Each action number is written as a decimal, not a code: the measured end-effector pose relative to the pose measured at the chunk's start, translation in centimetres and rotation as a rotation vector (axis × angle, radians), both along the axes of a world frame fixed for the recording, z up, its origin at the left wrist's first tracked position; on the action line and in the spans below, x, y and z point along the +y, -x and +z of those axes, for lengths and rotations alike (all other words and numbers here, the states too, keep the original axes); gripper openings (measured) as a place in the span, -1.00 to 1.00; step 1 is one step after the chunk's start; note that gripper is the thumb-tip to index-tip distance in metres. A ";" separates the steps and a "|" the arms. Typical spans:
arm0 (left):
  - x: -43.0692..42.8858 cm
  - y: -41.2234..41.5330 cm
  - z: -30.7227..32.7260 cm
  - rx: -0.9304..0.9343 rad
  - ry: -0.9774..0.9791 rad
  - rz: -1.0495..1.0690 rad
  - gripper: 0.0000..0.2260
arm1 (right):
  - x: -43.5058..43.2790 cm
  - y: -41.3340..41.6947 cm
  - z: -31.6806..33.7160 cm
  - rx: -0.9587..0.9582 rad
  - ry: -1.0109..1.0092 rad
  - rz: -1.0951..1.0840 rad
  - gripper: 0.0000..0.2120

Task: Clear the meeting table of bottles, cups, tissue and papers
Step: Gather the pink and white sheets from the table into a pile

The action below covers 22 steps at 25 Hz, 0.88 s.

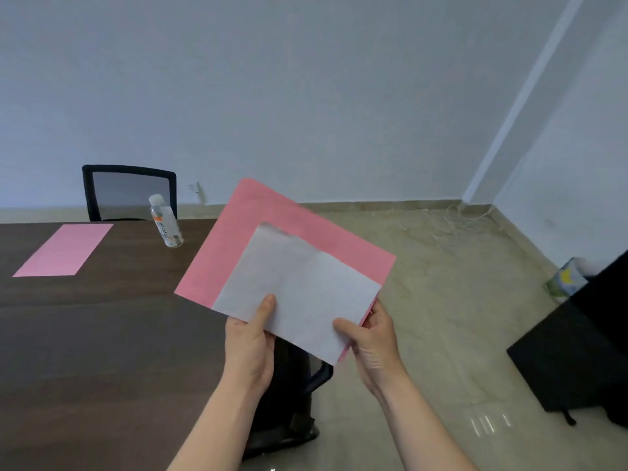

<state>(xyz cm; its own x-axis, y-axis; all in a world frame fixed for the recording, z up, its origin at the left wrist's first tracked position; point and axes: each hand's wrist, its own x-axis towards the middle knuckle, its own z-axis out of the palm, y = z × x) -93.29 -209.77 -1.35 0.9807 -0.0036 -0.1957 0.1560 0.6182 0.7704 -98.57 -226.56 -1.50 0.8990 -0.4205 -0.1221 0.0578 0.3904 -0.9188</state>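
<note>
Hands meet at the lower middle of the frame, both holding one small stack out beyond the table's right edge, above the floor. The left hand point(251, 338) pinches the stack's near-left edge, thumb flat on top and fingers hidden beneath. The right hand point(370, 341) pinches the near-right corner, thumb on top and fingertips curling up round the side edge. The stack is a white sheet point(299, 294) lying on a larger held pink paper point(258, 232). The white one is thin, creased down the middle and ragged along its upper edge; whether it is tissue or paper cannot be told. The pink one shows past it at the top and left, tilted with its far corner up. On the dark wooden table point(102, 334), which fills the left of the frame, a second pink paper point(64, 249) lies flat at centre left. A clear bottle point(166, 220) with a white cap and orange label stands upright near the far edge, just right of that paper and apart from it. A black mesh chair point(129, 192) stands behind the table against the wall. Another dark chair point(292, 385) sits under the hands beside the table. At the right edge is a black object point(577, 351), with a tissue box point(565, 277) just behind it on the floor. Pale cables point(452, 219) lie loose on the floor near the corner.
</note>
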 end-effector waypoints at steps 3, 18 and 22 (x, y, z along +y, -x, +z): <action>-3.8 2.4 2.6 -0.044 0.084 -0.031 -0.51 | -3.1 2.4 2.8 -0.077 -0.059 0.012 -0.48; -13.7 -1.5 2.0 -0.029 0.175 -0.141 -0.52 | -10.7 -0.5 2.8 0.015 -0.206 -0.175 -0.68; -15.4 -6.2 2.9 -0.026 0.228 -0.159 -0.48 | -12.7 -5.4 4.3 -0.015 -0.153 -0.162 -0.67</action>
